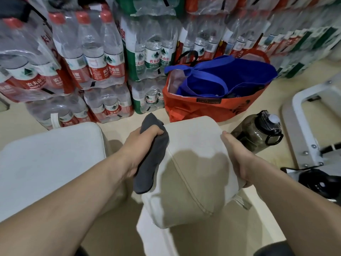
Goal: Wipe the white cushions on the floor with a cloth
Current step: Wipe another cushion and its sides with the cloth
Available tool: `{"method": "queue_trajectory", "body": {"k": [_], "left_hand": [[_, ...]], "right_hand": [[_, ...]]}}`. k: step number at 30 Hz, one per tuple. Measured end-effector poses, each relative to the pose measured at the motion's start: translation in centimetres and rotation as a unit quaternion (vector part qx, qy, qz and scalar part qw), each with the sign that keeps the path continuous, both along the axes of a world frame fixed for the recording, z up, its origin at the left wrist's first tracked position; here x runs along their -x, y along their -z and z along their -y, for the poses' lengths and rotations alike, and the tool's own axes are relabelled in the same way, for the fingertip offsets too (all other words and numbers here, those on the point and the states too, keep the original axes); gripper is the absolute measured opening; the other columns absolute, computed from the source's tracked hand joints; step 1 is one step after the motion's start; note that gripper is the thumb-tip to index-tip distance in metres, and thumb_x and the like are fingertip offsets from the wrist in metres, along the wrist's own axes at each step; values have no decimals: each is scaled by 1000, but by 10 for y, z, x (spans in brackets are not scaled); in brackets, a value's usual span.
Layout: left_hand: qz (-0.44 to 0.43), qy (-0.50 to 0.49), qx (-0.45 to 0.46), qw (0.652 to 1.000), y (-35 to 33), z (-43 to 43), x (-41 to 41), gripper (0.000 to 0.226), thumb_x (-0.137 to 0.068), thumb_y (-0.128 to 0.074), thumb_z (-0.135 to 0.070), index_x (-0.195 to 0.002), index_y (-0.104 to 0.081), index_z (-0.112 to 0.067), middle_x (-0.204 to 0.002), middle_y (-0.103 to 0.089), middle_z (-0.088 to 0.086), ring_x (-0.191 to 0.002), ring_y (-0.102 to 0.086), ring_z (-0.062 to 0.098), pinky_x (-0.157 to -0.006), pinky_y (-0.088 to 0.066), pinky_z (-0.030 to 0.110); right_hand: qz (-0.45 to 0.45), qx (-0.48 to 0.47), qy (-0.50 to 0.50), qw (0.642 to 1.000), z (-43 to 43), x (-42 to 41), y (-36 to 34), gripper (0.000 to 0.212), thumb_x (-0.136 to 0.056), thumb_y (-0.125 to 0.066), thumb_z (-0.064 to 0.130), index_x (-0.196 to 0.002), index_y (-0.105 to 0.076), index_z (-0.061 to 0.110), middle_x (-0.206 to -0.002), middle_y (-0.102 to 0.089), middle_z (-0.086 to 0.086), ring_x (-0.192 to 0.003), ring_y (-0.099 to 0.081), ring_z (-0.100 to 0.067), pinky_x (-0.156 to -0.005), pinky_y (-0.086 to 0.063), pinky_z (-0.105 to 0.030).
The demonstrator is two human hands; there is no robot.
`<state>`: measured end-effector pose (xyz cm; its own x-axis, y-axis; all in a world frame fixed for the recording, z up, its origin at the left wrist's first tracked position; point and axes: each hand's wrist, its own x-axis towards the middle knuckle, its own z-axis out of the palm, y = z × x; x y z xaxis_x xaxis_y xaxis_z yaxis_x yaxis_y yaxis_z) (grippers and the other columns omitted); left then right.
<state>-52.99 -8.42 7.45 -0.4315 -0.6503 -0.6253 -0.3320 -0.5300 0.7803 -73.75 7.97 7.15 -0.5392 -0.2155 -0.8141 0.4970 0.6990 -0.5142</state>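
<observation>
Both hands on raised white cushion (193,163), floor level.
Left hand (140,145) grips grey cloth (151,157) against cushion's left edge; right hand (238,161) clasps right edge, fingers apparently tucked underneath. Second cushion (48,156) lies left.

cushions: 2, white – left one (46,159) flat on floor | middle one (193,163) tilted | cloth (151,156): dark grey – against its left side
</observation>
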Motion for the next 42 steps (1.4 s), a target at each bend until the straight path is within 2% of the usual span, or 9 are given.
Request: {"method": "queue_trajectory", "body": {"k": [3, 6, 13, 18, 25, 28, 30, 34, 42], "left_hand": [[-22, -7, -3, 1000, -2, -20, -27, 23, -85, -69, -32, -104, -71, -19, -78, -73, 9, -69, -68, 24, -62, -55, 34], [-33, -17, 4, 999, -1, -49, -48, 38, -71, -70, -37, -108, -70, -26, -86, -73, 9, -76, -67, 23, -71, -54, 39], [-75, 101, 94, 988, -19, -76, -59, 14, -86, -70, -10, -93, -58, -12, -69, -61, 7, -62, -60, 16, -54, -51, 25], [3, 210, 163, 964, -12, -79, -46, 29, -76, -77, -34, -97, -59, -41, -77, -71, -11, -69, -71, 11, -64, -61, 33], [-23, 234, 260, 937, -6, -79, -34, 32, -75, -73, -41, -104, -60, -40, -88, -71, -12, -81, -69, 7, -77, -60, 40], [-63, 95, 312, 943, 12, -59, -23, 31, -83, -68, -35, -113, -60, -39, -96, -70, -14, -91, -68, 6, -81, -56, 30], [-74, 143, 345, 925, 24, -58, -15, 22, -91, -64, -37, -112, -58, -37, -96, -64, -8, -86, -67, 11, -76, -54, 33], [73, 264, 421, 865, 40, -67, -6, 61, -94, -52, -59, -150, -28, -48, -106, -45, -10, -85, -59, 15, -74, -52, 35], [165, 177, 381, 892, 68, -35, -26, 36, -87, -46, -51, -121, -46, -40, -101, -56, -3, -85, -64, 29, -72, -55, 45]], "right_hand": [[-14, 67, 21, 997, -14, 40, 60, 119, -48, -82, 89, -148, -54, 30, -133, -71, -3, -115, -70, -33, -98, -53, -48], [-50, 78, 36, 995, -19, 106, 138, 135, -31, -76, 101, -151, -47, 47, -157, -50, 11, -142, -51, -28, -113, -38, -58], [-103, 46, -17, 994, 29, 20, 50, 125, -55, -56, 101, -158, -37, 33, -156, -45, 1, -139, -49, -34, -117, -38, -59], [-172, 117, -105, 972, 57, 8, 22, 85, -77, -60, 87, -145, -49, 38, -150, -51, 2, -124, -56, -24, -100, -49, -46], [-247, 116, -208, 939, 80, 5, 23, 121, -61, -89, 62, -161, -27, 34, -161, -27, 10, -149, -33, -26, -122, -34, -56], [-262, 112, -226, 932, 82, 4, 26, 105, -67, -85, 59, -154, -36, 28, -152, -33, 8, -143, -38, -25, -119, -38, -53], [-280, 105, -244, 923, 86, 0, 27, 92, -78, -81, 48, -154, -35, 25, -153, -33, 3, -144, -36, -25, -120, -36, -50], [-344, 72, -251, 902, 93, -5, 31, 52, -99, -56, 23, -147, -40, 16, -149, -38, -5, -142, -35, -30, -114, -34, -43], [-290, 91, -179, 936, 87, 6, 30, 94, -70, -82, 43, -150, -41, 17, -150, -39, 0, -142, -39, -27, -120, -36, -50]]}}
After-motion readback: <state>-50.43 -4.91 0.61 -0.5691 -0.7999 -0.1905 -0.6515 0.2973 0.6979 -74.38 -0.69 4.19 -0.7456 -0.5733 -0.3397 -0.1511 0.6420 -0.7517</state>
